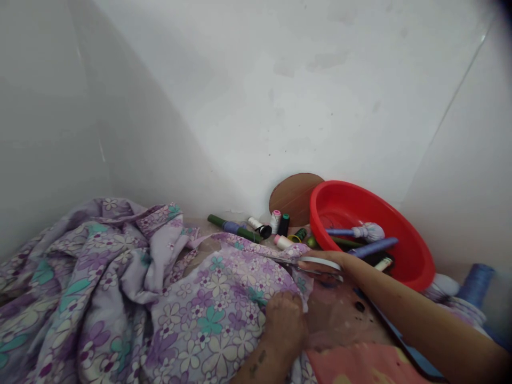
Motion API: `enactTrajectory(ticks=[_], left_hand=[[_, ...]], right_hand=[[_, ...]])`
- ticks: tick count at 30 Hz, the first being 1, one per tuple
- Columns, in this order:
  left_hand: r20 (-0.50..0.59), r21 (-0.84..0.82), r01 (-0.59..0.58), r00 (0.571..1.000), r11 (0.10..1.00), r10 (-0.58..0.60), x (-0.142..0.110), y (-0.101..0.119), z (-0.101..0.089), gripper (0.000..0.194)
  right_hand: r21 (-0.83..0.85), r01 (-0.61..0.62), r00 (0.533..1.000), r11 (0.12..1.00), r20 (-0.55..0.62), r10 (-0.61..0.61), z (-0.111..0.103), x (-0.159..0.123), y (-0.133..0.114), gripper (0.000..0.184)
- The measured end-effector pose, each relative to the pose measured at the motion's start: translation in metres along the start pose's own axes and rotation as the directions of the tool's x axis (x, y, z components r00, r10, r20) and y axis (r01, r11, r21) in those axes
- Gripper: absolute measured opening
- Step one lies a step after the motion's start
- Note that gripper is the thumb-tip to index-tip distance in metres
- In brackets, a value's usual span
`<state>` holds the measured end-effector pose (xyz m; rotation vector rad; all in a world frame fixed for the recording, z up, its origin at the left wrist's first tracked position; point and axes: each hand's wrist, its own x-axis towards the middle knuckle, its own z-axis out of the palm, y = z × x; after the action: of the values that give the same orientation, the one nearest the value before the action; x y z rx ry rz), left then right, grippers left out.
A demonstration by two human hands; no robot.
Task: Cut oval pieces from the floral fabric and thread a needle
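Lilac cloth printed with purple, white and teal flowers lies spread before me, its flat part reaching toward the right. My right hand is closed around the pale-handled scissors, whose blades point left along the cloth's far edge. Below them, my left hand rests on the cloth with its fingers curled down, gripping it near the right side. A strip of the same cloth runs beyond the blades. The tips of my left fingers are mostly hidden.
Several thread spools stand and lie by the wall, near a green rod. A red basin holding rods and odds and ends leans at the right, with a cardboard disc behind it. Bunched cloth fills the left.
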<state>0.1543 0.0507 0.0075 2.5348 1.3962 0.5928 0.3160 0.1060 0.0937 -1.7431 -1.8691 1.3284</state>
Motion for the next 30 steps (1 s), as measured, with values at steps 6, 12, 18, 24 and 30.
enactTrajectory(ticks=[6,12,18,24,30], left_hand=[[0.010,-0.008,0.004,1.000,1.000,-0.004,0.001,0.000,0.000,0.023],[0.015,-0.028,0.011,1.000,1.000,-0.010,0.000,0.001,-0.001,0.024],[-0.174,-0.208,0.063,0.980,0.976,-0.101,-0.002,0.004,-0.009,0.046],[-0.267,-0.618,0.140,0.889,0.774,-0.373,0.011,-0.012,-0.012,0.044],[-0.004,-0.930,0.213,0.811,0.301,-0.585,0.028,-0.023,-0.015,0.041]], right_hand=[[-0.153,0.089,0.984,0.984,0.168,-0.063,-0.011,0.013,0.003,0.044],[-0.222,0.084,0.984,0.971,0.172,-0.046,-0.021,0.018,0.005,0.041],[-0.212,0.057,0.998,0.976,0.007,-0.057,-0.012,0.021,0.005,0.037],[-0.136,-0.051,0.999,0.989,-0.021,0.049,0.007,0.013,0.002,0.045],[-0.036,-0.158,0.987,0.987,0.014,0.159,-0.002,-0.016,0.018,0.058]])
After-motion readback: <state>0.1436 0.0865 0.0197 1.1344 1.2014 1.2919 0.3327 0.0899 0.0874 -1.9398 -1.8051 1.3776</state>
